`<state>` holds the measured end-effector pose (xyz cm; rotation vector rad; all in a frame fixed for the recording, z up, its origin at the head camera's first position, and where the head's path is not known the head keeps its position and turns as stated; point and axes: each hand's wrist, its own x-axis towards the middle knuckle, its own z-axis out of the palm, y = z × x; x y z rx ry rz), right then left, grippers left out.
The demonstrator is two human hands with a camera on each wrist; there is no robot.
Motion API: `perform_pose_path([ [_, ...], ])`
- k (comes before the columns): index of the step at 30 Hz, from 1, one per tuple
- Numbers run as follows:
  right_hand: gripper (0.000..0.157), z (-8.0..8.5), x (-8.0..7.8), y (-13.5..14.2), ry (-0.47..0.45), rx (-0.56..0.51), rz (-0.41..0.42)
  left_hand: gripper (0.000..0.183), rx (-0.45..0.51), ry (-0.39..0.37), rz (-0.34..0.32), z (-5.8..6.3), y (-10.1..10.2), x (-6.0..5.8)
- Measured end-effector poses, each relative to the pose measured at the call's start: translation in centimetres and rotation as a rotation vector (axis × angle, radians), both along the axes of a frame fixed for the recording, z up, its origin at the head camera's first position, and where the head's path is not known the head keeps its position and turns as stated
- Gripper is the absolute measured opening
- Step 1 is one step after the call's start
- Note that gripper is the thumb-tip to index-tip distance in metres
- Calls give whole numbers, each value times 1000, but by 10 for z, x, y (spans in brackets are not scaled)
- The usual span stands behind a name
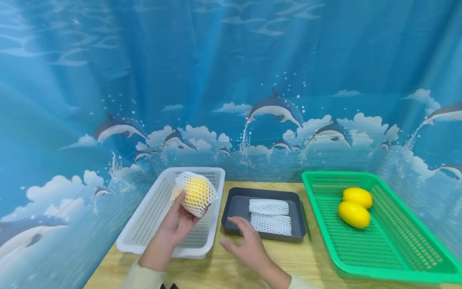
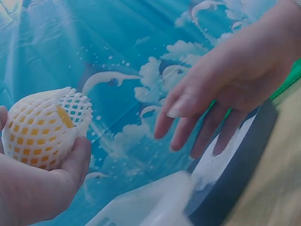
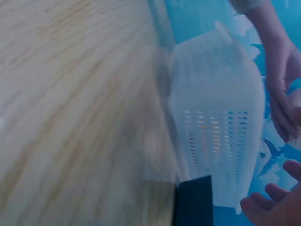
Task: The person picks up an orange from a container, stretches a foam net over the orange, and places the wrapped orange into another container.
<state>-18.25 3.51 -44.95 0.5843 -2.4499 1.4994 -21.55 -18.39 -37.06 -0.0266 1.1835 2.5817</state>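
1. Fruit [image 1: 199,192], yellow, enclosed in a white foam net [image 1: 211,196] whose mesh leaves the skin visible; in the head view it lies against the white basket, raised clear of the table.
2. Left hand [image 1: 180,222], gripping the netted fruit, thumb on the near side and fingers about its underside.
3. Right hand [image 1: 249,247], holding nothing, thumb and fingers spread apart; it hovers near the front edge of the gray tray. The two hands are apart.
4. White basket [image 1: 151,222], slotted, at the left of the table [image 1: 202,273].
5. Gray tray [image 1: 238,206], shallow, between the two baskets, containing two flattened foam sleeves [image 1: 270,224], one behind the other.
6. Green basket [image 1: 382,249], slotted, at the right; two bare yellow fruits [image 1: 353,214] lie within it, touching in the head view.
7. Curtain [image 1: 216,60], blue, printed with leaping dolphins and clouds, behind the table.
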Motion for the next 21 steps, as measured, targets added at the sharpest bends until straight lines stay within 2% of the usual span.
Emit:
perform_pose_path([
  [8, 75, -6, -1, -23, 132, 161, -25, 61, 40, -15, 40, 17, -27, -11],
  [12, 74, -7, -5, -30, 197, 201, 28, 64, 16, -13, 41, 22, -34, -17],
  [17, 76, -6, -5, -37, 193, 177, 107, 70, 41, -22, 39, 24, -36, -29],
  [21, 76, -6, -4, -41, 202, 234, 84, 71, 73, -35, 61, 25, -34, -38],
])
